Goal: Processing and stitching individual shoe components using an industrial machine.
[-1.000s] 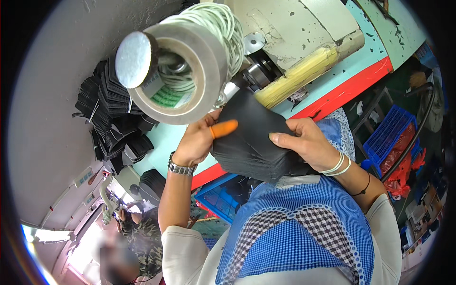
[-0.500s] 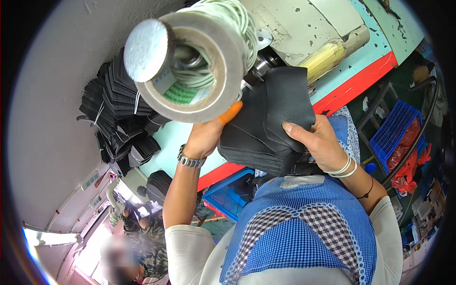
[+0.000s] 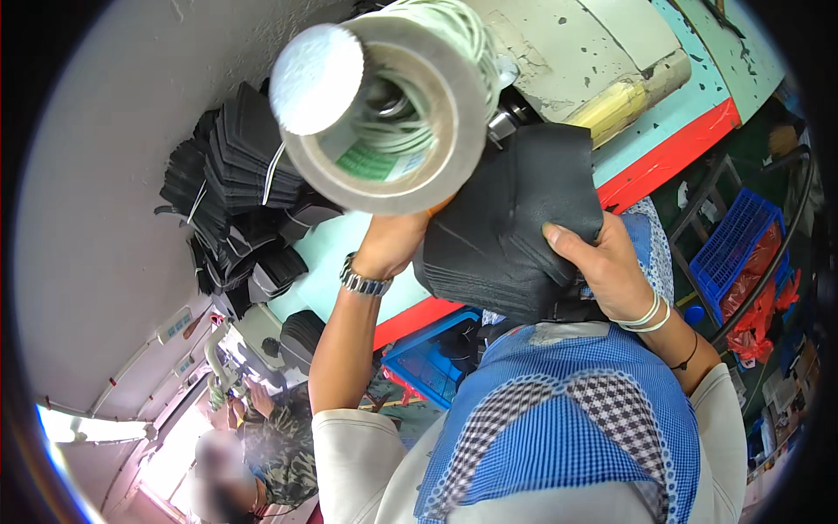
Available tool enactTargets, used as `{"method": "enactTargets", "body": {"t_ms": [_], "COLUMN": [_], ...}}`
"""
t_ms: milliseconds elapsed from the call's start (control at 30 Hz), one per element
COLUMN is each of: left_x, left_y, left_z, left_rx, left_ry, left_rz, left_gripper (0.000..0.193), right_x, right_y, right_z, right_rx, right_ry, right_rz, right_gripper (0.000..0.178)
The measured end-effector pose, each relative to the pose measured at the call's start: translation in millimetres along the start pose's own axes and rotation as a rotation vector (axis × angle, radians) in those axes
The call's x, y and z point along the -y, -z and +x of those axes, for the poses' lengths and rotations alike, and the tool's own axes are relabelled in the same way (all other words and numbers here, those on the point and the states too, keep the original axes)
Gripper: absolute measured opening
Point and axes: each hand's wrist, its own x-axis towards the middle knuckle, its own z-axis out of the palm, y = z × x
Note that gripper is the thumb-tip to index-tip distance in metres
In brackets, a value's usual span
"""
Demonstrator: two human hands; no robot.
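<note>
A thick stack of black leather-like pieces (image 3: 489,262) is held in front of my body, its layered edges towards me. My right hand (image 3: 611,266) is closed on the right side of the stack, thumb on top of the uppermost piece. At the left edge my left hand (image 3: 391,244) grips the stack; its fingers are mostly hidden behind a tape-like roll (image 3: 467,140) and the pieces, with a bit of orange thumb covering showing. Pale green cord loops (image 3: 406,135) run through and over the roll, and a whitish round disc (image 3: 316,79) sits in front of it.
Bundles of tied black pieces (image 3: 240,166) lie against the wall at left. A machine (image 3: 567,52) stands on the red-edged table (image 3: 672,153). Below is a blue crate (image 3: 419,354); another blue basket (image 3: 738,244) stands right. A co-worker in camouflage (image 3: 284,445) is at lower left.
The view has shifted, so the scene appears slightly further right. The roll now hides more of my left thumb. Both hands keep their hold on the stack.
</note>
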Motion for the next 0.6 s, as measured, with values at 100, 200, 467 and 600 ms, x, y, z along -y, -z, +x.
{"method": "enactTargets", "body": {"t_ms": [100,200,467,600], "left_x": [4.4,-2.8,-11.8,-0.5], "left_y": [19.5,3.7,15.4,14.2], "left_z": [-16.4,-8.8,-1.3,-10.3], "left_rx": [0.237,0.12,0.212,0.143], "left_ry": [0.0,0.01,0.078,0.05], "left_rz": [-0.231,-0.004,-0.045,-0.115], "left_gripper": [0.033,0.037,0.022,0.022], "right_x": [2.2,0.7,4.2,7.7], "right_y": [0.9,1.9,0.1,-1.0], "right_z": [0.7,-1.5,0.6,-1.3], "right_rx": [-0.022,-0.033,-0.06,-0.031], "right_ry": [0.06,0.003,0.048,0.079], "right_rz": [-0.013,0.045,0.039,0.031], "right_gripper": [0.022,0.023,0.026,0.025]}}
